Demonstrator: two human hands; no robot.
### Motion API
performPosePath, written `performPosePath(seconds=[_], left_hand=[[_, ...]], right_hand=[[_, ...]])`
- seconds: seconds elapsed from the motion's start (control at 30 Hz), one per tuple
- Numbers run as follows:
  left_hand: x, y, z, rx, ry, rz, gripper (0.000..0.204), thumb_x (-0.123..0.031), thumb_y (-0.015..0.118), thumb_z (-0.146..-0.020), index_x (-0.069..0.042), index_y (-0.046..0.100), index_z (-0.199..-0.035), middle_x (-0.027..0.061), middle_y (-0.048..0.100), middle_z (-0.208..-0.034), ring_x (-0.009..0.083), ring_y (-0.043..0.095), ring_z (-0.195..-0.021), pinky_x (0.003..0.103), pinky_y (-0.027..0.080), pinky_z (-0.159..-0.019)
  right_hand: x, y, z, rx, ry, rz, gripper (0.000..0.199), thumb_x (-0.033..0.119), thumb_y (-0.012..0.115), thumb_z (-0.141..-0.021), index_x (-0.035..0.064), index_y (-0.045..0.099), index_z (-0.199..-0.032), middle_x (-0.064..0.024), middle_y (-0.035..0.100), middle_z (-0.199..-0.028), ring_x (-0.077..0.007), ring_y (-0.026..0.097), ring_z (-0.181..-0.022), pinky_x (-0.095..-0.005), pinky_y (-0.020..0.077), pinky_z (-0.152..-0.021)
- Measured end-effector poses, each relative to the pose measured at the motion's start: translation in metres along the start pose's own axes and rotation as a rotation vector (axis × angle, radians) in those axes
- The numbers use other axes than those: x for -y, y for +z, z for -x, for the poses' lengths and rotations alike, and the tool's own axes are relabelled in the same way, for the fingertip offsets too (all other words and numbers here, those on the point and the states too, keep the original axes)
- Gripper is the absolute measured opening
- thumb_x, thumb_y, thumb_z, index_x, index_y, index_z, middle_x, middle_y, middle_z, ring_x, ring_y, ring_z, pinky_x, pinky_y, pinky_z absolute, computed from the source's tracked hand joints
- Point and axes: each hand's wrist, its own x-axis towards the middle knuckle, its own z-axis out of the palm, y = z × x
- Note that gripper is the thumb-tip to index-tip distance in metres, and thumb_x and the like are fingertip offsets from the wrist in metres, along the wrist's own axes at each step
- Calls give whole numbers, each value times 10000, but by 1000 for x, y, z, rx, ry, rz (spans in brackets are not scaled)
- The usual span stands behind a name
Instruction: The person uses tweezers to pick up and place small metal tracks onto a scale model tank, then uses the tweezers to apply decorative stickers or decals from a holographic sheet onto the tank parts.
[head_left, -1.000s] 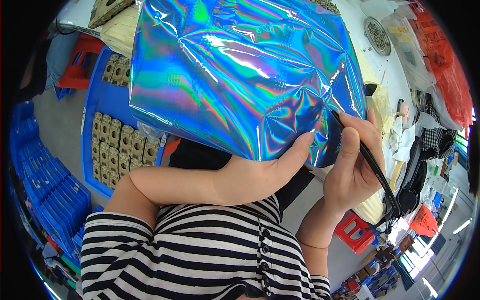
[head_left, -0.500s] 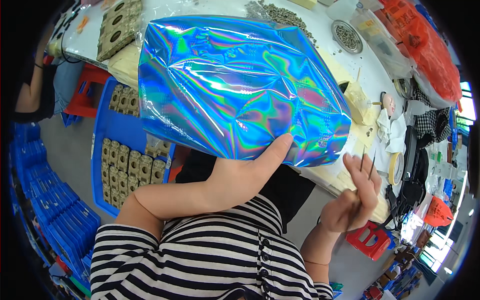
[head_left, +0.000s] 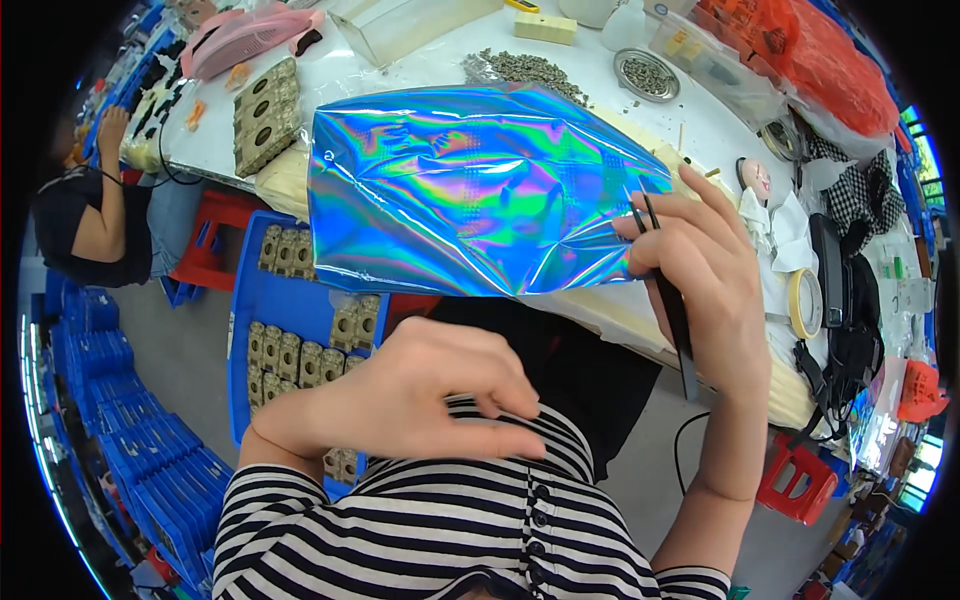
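A shiny blue holographic bag (head_left: 480, 200) spans the front of the table, its surface creased. At its right end my right hand (head_left: 705, 270) is closed, with fingertips pinching the bag's edge. The same hand also holds black tweezers (head_left: 672, 320), their tips pointing up over the bag and the handle end hanging below the palm. My left hand (head_left: 430, 390) is off the bag, in front of my body. Its fingers are curved, the thumb stands apart from them, and nothing lies between.
A blue tray (head_left: 290, 310) with rows of mottled metal blocks (head_left: 310, 362) sits left below the table. Behind the bag are a small-parts pile (head_left: 530, 70) and a round dish (head_left: 647, 75). A tape roll (head_left: 805, 303) lies right. Another person (head_left: 100, 215) sits far left.
My left hand has let go of the bag and drawn back toward my body. The right hand has moved up and taken the bag's right end. The bag lies slightly lower in view.
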Motion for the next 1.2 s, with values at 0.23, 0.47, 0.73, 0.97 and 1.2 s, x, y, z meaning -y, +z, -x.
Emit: performPosePath(seconds=[0.23, 0.47, 0.73, 0.97, 1.2], left_hand=[[-6, -2, -45, -328, 239, -908, 719, -360, 849, -675, 30, 589, -1221, 174, 600, -1214, 366, 543, -1188, 442, 450, -968], [14, -3, -67, -360, 211, -694, 214, -64, 643, -875, 28, 627, -1067, 175, 670, -966, 336, 651, -859, 377, 508, -736], [18, -21, -74, -362, 20, -454, 181, -123, 568, -953, 49, 620, -976, 75, 599, -706, 145, 545, -631, 275, 406, -574], [35, -33, -76, -335, -127, -35, 248, -169, 533, -999, 38, 649, -1071, -31, 623, -860, 13, 499, -744, 194, 404, -624], [41, -28, -76, -343, -107, 224, 276, -153, 531, -995, 51, 627, -1154, 35, 677, -1011, 44, 585, -879, 203, 475, -774]], right_hand=[[-11, -17, -32, 131, -67, -155, 222, -81, 559, -615, 42, 529, -797, -50, 552, -719, -265, 580, -773, -506, 386, -1072], [-24, -11, -41, 141, -98, -134, 235, 1, 641, -622, 55, 538, -826, -60, 579, -736, -285, 566, -773, -395, 446, -890], [-6, -9, -19, -365, 103, -198, 200, 187, 614, -874, 8, 563, -945, -138, 674, -983, -260, 614, -976, -373, 443, -941], [27, 38, 35, -585, 430, -474, 696, 639, 438, -936, -33, 591, -1039, -129, 637, -892, -227, 596, -814, -320, 469, -749], [50, 63, 41, -492, 586, -472, 377, 49, 814, -745, -17, 624, -1064, -111, 682, -931, -213, 690, -834, -296, 534, -728]])
